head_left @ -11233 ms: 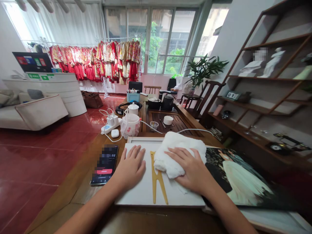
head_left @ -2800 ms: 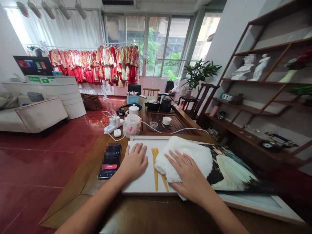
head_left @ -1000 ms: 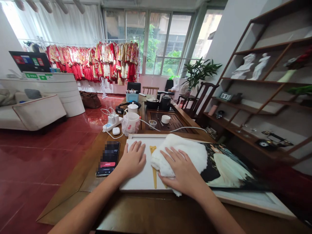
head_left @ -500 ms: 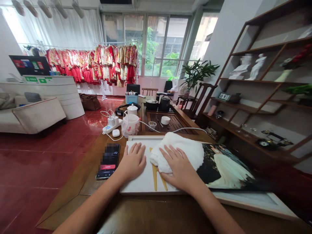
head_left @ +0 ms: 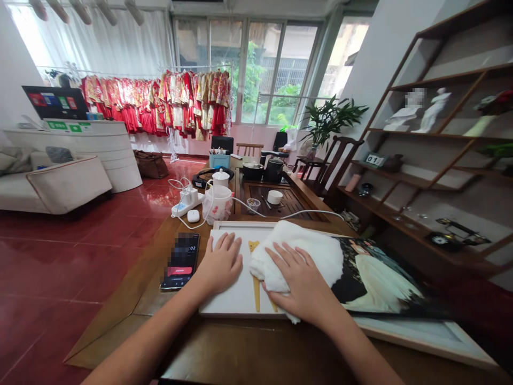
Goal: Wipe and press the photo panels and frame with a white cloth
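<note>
Fingers (head_left: pixel 280 255) of the right hand (head_left: pixel 305 289) are spread wide and flat, palm down on a bunched-up white towel (head_left: pixel 316 251). It's pressing on the towel, not gripping it. The left hand (head_left: pixel 220 264) is also fully open, palm flat on the white panel (head_left: pixel 236 297) with nothing in it.

Between the two hands there's a yellow forked strip (head_left: pixel 255 291) on the panel. The towel's edge touches its top and the right hand covers part of one prong. Panel and wedding photo (head_left: pixel 380 283) belong to one big picture frame (head_left: pixel 441 338) lying flat along the near edge of the bench (head_left: pixel 248 353). The towel sits where the panel meets the photo.

Just beside the frame, by the bench's left edge, is a phone (head_left: pixel 180 260). Further back come an earbuds case (head_left: pixel 193 215), a power strip (head_left: pixel 186 200), a white kettle (head_left: pixel 218 203) and a wooden tea tray (head_left: pixel 292 203) with a small white cup (head_left: pixel 274 197).
</note>
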Demonstrator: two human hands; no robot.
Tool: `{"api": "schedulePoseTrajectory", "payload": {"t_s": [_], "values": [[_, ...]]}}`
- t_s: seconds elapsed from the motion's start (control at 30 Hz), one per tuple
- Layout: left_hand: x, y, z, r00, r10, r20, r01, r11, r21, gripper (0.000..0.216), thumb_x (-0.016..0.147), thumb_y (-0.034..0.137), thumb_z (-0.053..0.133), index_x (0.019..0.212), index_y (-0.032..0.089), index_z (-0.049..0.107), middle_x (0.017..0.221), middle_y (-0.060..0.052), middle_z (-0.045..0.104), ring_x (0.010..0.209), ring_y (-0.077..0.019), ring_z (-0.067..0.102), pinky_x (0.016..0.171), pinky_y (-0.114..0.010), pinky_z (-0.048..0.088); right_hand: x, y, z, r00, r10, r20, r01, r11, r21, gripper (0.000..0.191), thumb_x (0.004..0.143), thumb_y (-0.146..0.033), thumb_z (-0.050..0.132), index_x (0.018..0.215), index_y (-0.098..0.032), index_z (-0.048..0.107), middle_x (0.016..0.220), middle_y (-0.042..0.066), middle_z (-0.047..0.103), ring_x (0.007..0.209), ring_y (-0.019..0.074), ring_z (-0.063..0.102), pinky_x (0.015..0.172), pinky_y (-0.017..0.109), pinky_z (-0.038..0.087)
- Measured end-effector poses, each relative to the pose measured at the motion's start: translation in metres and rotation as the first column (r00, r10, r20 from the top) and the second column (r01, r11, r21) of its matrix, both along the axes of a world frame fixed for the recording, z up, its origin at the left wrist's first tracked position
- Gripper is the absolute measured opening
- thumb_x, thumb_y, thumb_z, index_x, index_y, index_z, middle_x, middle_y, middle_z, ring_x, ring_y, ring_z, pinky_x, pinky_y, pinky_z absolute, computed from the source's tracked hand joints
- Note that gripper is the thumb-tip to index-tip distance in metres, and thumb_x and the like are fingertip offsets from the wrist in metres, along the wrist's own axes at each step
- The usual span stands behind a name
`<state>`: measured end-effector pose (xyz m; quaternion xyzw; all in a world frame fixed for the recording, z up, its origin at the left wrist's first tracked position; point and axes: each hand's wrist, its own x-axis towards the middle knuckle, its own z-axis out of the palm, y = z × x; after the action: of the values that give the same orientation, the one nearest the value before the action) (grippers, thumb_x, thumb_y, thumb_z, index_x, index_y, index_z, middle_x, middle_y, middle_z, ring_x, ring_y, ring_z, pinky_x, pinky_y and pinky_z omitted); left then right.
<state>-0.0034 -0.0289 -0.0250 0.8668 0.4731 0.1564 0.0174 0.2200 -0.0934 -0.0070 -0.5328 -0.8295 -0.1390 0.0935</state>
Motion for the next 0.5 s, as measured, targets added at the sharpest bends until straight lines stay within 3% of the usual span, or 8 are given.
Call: {"api": "schedulePoseTrajectory", "payload": {"t_s": [0.23,0.5], "values": [[0.001,0.001,0.001,1.0,-0.003,-0.011,0.003,1.0,-0.013,0.048,0.097,0.037,0.027,0.141,0.021,0.037,0.151,-0.009,0.032,0.141,-0.0262,0.023,0.113,-0.056,0.016,-0.003,0.021,0.002,0.999,-0.021,-0.036,0.021,1.0,0.001,0.072,0.08,-0.053,0.051,0.14,-0.014,0.042,0.141,0.019,0.044,0.131,0.0358,0.036,0.106,0.054,0.024],[0.001,0.001,0.0,1.0,-0.001,-0.014,0.001,1.0,-0.012,0.049,0.097,0.038,0.026,0.142,0.021,0.035,0.151,-0.008,0.031,0.141,-0.0258,0.022,0.113,-0.056,0.016,-0.003,-0.005,0.003,1.0,-0.007,-0.021,0.007,1.0,0.002,0.075,0.079,-0.051,0.052,0.142,-0.014,0.038,0.144,0.019,0.041,0.133,0.0361,0.033,0.106,0.054,0.023]]}}
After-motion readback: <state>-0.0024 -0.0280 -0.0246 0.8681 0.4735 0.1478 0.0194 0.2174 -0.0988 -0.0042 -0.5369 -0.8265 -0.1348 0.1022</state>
